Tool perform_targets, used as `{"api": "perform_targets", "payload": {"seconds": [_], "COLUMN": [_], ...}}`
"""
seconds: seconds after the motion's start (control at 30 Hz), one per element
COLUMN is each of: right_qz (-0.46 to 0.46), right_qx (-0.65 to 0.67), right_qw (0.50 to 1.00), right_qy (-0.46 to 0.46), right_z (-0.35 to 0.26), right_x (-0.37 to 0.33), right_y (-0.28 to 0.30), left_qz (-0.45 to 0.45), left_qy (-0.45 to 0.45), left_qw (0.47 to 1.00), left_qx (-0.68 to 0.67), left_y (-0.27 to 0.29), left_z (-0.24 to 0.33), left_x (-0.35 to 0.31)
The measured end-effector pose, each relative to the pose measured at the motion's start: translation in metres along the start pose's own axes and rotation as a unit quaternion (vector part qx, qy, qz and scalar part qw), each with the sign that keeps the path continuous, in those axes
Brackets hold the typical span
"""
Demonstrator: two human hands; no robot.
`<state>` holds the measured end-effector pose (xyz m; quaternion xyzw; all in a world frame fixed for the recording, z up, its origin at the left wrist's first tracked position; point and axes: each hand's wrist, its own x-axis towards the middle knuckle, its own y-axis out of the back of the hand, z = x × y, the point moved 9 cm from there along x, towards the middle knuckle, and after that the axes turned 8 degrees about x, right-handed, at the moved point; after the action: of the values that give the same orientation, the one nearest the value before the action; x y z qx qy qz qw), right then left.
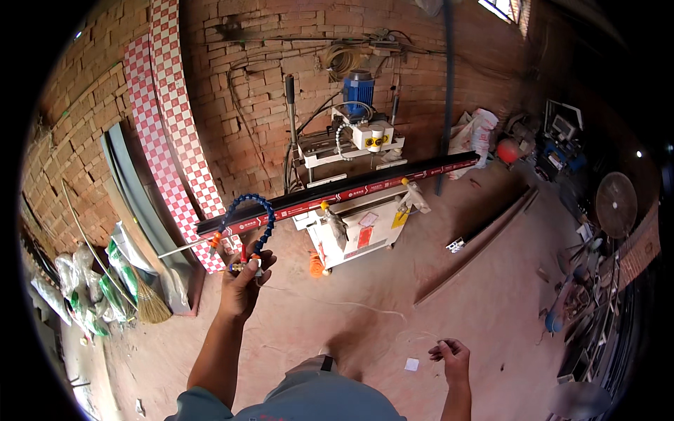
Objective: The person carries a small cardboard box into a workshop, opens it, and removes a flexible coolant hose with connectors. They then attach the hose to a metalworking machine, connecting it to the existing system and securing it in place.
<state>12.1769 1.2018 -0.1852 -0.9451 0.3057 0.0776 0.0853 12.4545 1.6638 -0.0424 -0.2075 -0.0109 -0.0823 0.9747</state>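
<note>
My left hand (241,284) is raised in front of the machine, its fingers closed round the valve end of a blue segmented flexible hose (272,221). The hose arches up and over to an orange nozzle (215,240) on the left. A small red lever (243,252) stands up by my fingers. From this hand a thin pale tube (344,303) trails across the floor to the right. My right hand (453,354) hangs low at the right, fingers loosely bent and apart. The tube's loop passes close to its fingertips; no grip on it shows.
Ahead stands a white machine (361,238) with a blue motor (359,91). A long black-and-red profile (351,188) lies across it. Another long profile (477,245) rests on the floor at right. A broom (151,303) and bags (88,281) stand left; a fan (616,205) stands right.
</note>
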Motion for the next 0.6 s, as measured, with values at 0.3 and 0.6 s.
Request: {"api": "perform_targets", "payload": {"seconds": [0.3, 0.6], "right_qz": [0.041, 0.218], "right_qx": [0.035, 0.051], "right_qw": [0.999, 0.974], "right_qy": [0.004, 0.034], "right_z": [-0.014, -0.067], "right_x": [0.181, 0.350], "right_y": [-0.024, 0.031], "left_qz": [-0.023, 0.029], "left_qy": [-0.010, -0.048], "left_qw": [0.999, 0.998], "left_qx": [0.020, 0.019], "left_y": [-0.077, -0.135], "left_z": [-0.069, -0.089], "left_x": [0.185, 0.366]}}
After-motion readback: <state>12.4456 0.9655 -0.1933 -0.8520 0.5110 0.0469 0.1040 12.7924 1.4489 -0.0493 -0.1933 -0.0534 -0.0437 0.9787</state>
